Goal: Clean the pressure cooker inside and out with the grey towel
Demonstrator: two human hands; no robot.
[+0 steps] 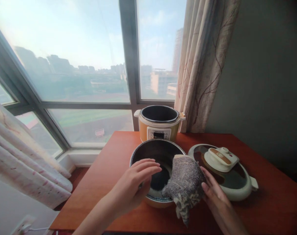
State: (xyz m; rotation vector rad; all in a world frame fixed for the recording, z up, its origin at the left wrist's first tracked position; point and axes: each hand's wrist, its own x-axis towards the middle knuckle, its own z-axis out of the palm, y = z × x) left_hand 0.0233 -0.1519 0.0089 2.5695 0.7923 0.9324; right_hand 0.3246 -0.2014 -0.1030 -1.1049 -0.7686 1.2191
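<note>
Two things were in our hands in the head view: the inner pot [158, 160], standing on the red worktop [109, 182] in front of the cooker base [159, 125], and a grey cloth [185, 184] draped over its right rim. We judged the pot stiff, smooth-walled metal, probably slippery and moderately heavy, best taken by its rim or cupped round its wall. The cloth looked soft and limp, so any bunched part would serve as a hold.

Our left hand [136, 186] lay over the pot's near left rim, wrist low, fingers [148, 164] spread and gently curved across the opening, gripping nothing that we could see. Our right hand [213, 195] came in from the lower right, palm turned inward, fingers stretched out against the cloth's outer side, pressing rather than clasping it. Beside that hand, the lid [224, 173] rested flat on the worktop.
</note>
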